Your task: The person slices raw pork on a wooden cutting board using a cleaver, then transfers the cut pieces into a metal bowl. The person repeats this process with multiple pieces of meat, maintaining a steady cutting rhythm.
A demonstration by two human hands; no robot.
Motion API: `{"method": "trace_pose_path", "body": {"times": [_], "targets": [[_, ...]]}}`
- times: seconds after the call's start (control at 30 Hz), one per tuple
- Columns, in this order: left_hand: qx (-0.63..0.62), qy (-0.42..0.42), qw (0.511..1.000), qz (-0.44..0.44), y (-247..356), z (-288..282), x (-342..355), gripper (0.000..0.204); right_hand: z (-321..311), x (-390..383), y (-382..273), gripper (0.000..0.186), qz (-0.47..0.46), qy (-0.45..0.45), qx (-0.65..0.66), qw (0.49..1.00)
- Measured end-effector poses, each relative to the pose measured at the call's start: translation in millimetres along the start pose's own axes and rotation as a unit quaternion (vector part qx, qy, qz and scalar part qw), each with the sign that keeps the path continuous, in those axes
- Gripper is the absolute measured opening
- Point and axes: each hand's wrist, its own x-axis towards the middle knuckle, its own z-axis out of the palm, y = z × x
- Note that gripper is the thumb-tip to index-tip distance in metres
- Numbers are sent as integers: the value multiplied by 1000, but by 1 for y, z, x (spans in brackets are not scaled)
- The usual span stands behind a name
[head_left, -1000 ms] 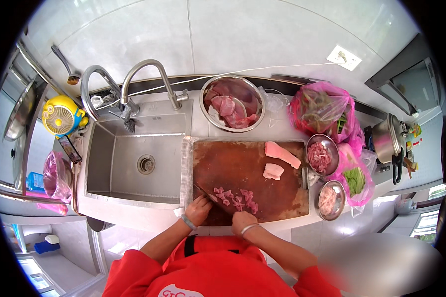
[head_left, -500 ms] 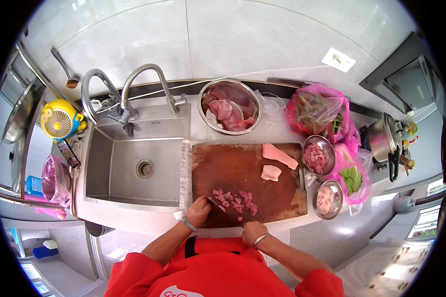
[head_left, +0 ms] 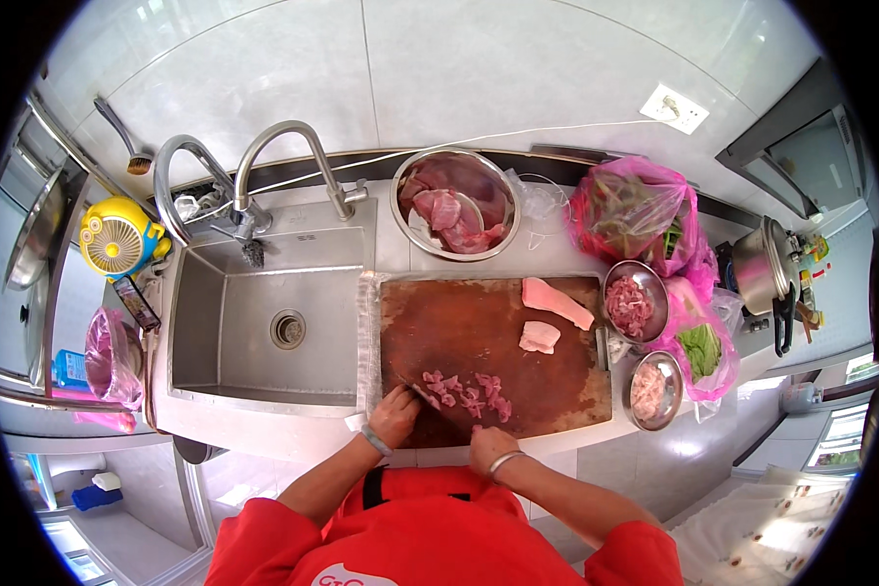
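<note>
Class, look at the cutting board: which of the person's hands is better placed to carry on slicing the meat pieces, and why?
Left. The left hand grips the knife beside the meat pieces; the right hand rests empty at the cutting board edge.

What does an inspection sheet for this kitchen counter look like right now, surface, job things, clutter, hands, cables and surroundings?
Surface: pale counter with a dark wooden chopping board beside a steel sink.
Job's things: small pile of chopped meat near the board's front edge; knife in the left hand; two pale meat slabs at the board's far right.
Clutter: big steel bowl of raw meat, two small steel bowls, pink bags of greens.
Hands: left hand grips the knife handle; right hand rests at the board's front edge, fingers curled.
Cables: thin white cord runs along the wall to a socket.
Surroundings: tiled wall, two taps, yellow fan, pot.
</note>
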Motion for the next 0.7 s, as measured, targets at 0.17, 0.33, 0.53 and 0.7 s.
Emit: {"method": "trace_pose_path", "body": {"times": [0.17,0.33,0.53,0.7], "targets": [[8,-13,1000,-13,1,1,0,20,-15,12,-20,22,3,-59,7,998],[-19,-16,999,-47,3,-1,7,12,-4,-9,12,24,16,-11,40,999],[-120,48,978,-162,5,-24,36,8,-21,-35,51,22,21,5,-66,998],[-269,-64,933,-230,28,-55,100,10,-31,-47,62,19,-40,140,-113,983]]}}
